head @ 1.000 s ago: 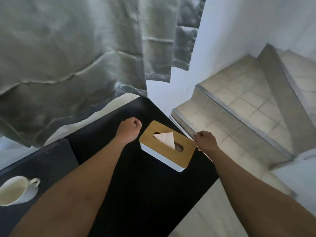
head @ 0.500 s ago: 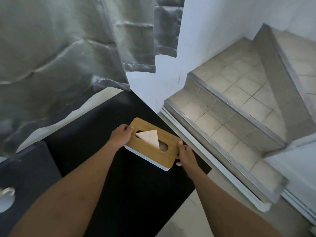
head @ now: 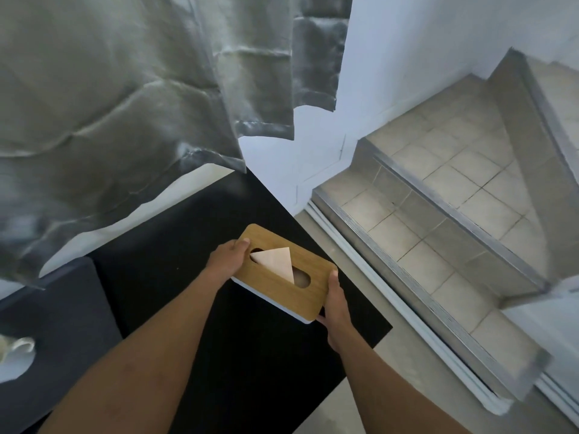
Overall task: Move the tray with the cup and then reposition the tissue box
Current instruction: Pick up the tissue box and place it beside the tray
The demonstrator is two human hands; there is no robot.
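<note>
Both hands have closed on the tissue box (head: 283, 274), where a second ago they only hovered at its ends, so repositioning looks under way. The right hand (head: 336, 303) pinches the near-right end, fingers curled beneath; the left hand (head: 227, 261) clamps the far-left end, thumb on the wooden lid. The box is near the black tabletop's (head: 250, 371) right edge, long axis parallel to it. The cup (head: 15, 349) is at the far left.

We had bare black table (head: 175, 245) open left of the tissue box (head: 283, 285). Curtain (head: 125, 104) overhung the far edge; table edge dropped off just right.
</note>
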